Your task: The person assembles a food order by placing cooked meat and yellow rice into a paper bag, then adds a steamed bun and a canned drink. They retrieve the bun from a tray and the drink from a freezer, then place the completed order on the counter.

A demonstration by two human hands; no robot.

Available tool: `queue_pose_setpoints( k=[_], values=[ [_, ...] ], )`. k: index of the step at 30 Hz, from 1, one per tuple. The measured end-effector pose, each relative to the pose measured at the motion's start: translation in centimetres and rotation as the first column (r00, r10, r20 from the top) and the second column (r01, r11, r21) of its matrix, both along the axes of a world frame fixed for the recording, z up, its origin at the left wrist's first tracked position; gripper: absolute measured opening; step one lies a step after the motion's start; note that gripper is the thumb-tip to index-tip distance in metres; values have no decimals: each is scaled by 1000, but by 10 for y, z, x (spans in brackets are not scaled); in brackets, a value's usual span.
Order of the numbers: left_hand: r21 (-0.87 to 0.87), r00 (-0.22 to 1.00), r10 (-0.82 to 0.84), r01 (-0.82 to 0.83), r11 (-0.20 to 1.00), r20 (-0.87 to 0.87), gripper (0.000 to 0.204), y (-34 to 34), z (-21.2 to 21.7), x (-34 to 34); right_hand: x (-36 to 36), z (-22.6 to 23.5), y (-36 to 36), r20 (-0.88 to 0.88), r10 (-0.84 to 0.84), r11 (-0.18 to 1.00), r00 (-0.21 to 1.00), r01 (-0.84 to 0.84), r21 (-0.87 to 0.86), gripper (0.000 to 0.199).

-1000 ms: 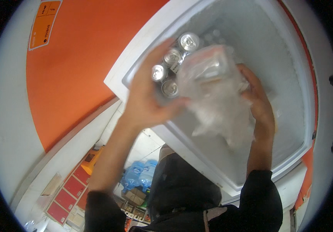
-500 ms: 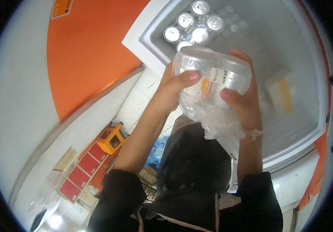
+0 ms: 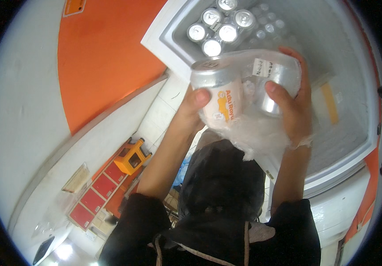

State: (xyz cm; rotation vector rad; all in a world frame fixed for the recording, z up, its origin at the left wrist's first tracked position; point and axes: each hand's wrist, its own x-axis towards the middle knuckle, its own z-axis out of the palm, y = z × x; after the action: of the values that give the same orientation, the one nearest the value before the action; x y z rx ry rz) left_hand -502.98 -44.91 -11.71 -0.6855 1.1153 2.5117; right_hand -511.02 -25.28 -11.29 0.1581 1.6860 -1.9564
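My left hand is closed round a drink can with a silver top and a pale label bearing an orange figure. Another silver can sits in the grip of my right hand, thumb across its front. A crumpled clear plastic bag wraps both cans, with its loose end hanging below them. There is a gap between the two cans, and a small white printed sticker shows on the plastic near the right one. Both hands are above the near part of an open chest freezer.
Several upright silver cans stand in the freezer's far left corner, with dimmer ones to their right. A yellow strip shows inside on the right. To my left are an orange and white wall, red-fronted drawers and a yellow box-shaped thing.
The two cans have moved apart inside the plastic. My right hand has shifted to the right, and the left can's label is turned more into view.
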Motion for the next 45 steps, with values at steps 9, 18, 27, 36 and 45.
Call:
queue_pose_setpoints(
  k=[9, 18, 27, 36, 45],
  values=[
    [30, 999, -34, 34, 999, 8, 94, -1, -8, 5, 12, -7, 6, -6, -54, 998, 999, 53, -45, 70],
    [-142, 999, -41, 45, 989, 34, 97, 10, -13, -19, 15, -4, 10, -105, -6, 997, 994, 14, 75, 74],
    [725, 973, 231, -149, 673, -15, 78, 30, -32, -14, 39, -33, 36, 56, -121, 968, 991, 130, -214, 65],
    [442, 918, 296, -388, 809, 265, 65, 37, -46, -10, 61, -89, 72, 303, -404, 777, 863, 498, -384, 53],
    [251, 836, 403, -509, 823, 373, 65, -8, -20, 64, -96, -250, 24, 383, -606, 795, 697, 510, 329, 60]
  ],
)
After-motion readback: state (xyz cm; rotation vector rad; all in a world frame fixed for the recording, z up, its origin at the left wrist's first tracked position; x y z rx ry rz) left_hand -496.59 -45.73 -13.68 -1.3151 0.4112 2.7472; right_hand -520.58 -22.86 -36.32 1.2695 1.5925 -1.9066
